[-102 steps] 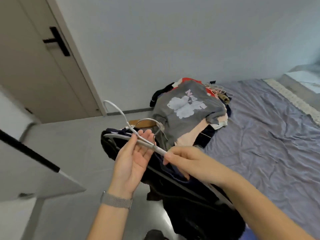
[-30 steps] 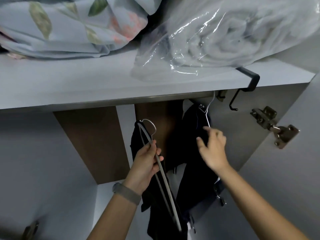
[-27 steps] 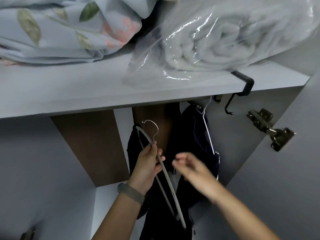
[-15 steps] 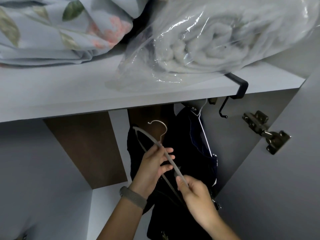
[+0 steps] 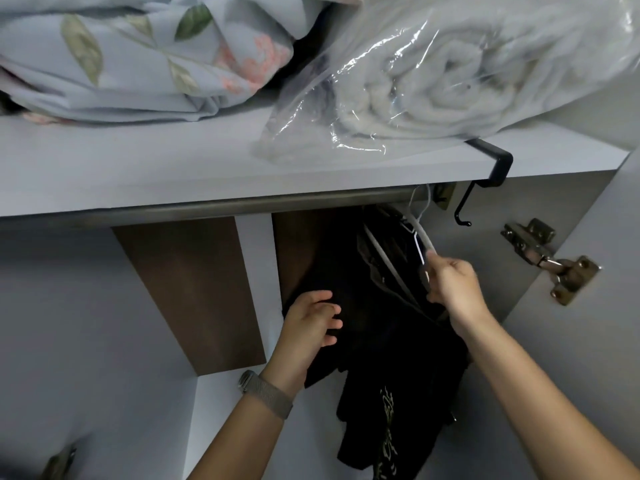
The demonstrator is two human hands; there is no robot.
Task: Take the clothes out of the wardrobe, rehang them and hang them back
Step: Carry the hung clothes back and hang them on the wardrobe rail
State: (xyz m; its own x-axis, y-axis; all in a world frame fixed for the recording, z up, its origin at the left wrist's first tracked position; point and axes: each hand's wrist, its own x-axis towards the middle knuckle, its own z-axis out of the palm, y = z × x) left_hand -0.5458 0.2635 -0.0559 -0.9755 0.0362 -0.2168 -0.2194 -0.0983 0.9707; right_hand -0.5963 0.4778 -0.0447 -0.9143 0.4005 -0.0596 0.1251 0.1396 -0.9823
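Note:
Dark clothes (image 5: 374, 341) hang at the right end of the metal rail (image 5: 242, 206) inside the wardrobe. Pale hangers (image 5: 420, 237) hook over the rail just above them. My right hand (image 5: 453, 285) is closed around the sloping arm of the front hanger. My left hand (image 5: 311, 323) lies lower and to the left, fingers spread against the left edge of the black cloth, holding nothing. A printed black garment (image 5: 384, 431) dangles below both hands.
The shelf (image 5: 138, 168) above the rail carries floral bedding (image 5: 138, 64) and a blanket in a clear bag (image 5: 450, 74). A black hook (image 5: 498, 168) clips over the shelf edge at right. A door hinge (image 5: 550, 261) sits on the right wall. A brown back panel (image 5: 194, 289) stands left of the clothes.
The hanger with the dark garment has gone from my left hand up onto the rail. My left hand let go and dropped to the cloth; my right hand moved up right onto the hanger.

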